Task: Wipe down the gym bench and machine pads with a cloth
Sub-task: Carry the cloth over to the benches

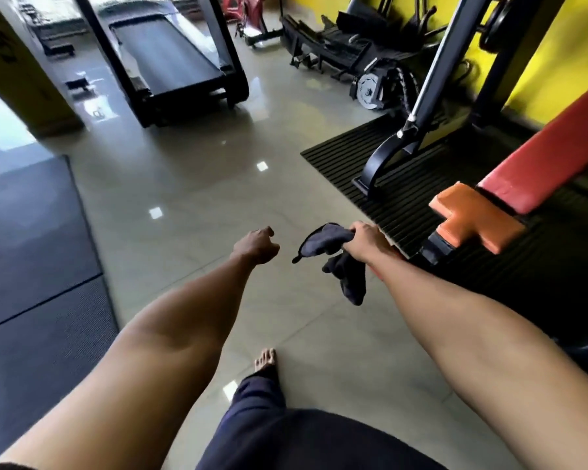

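Right hand (364, 242) grips dark cloth (340, 266), fingers curled round its bunched middle. 2 loose ends hang: 1 left of grip, 1 below. Left hand (257, 245) left of cloth, apart from it, fingers curled in, holding nothing. Orange pad (479, 218) near, right of grip; red bench pad (540, 157) beyond it. Cloth touches neither. Treadmill (170, 56) well ahead, left.

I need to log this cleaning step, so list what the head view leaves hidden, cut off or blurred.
Head view: the red bench pad has its upper end cut off by the right edge.
Head view: the left hand curls its fingers under, hidden by its back; any contents cannot be told.
Head view: the cloth has its middle buried in the grip of the right hand.
Head view: the gear by the yellow wall is dark, blurred and unidentifiable.
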### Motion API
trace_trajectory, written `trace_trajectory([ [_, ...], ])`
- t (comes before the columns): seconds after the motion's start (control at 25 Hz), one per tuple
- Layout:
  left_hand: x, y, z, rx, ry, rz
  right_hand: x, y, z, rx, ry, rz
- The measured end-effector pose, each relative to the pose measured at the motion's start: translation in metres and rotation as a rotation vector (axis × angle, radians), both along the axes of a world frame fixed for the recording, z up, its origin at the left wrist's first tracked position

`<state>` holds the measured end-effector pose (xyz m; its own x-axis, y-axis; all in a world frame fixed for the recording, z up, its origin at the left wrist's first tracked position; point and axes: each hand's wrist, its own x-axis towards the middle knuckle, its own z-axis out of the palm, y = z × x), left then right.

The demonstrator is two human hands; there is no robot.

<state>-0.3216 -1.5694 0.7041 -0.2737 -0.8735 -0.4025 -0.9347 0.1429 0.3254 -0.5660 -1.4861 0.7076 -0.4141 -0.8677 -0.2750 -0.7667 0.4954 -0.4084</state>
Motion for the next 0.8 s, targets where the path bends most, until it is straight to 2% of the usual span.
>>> trace_trajectory([
  [0.16,-0.037,-0.126,0.015,0.0,-0.043,-0.132,-0.025,-0.095,0.008,-0.036,-0.05,-0.151],
  [0.36,-0.128,-0.243,0.041,-0.059,0.033,-0.308,-0.088,-0.176,0.027,-0.079,-0.01,-0.315],
  [0.6,-0.276,-0.373,0.041,-0.115,0.117,-0.517,-0.211,-0.271,0.033,-0.14,0.076,-0.464],
  [0.8,-0.404,-0.444,0.049,-0.099,0.133,-0.635,-0.303,-0.318,0.054,-0.114,0.116,-0.624],
])
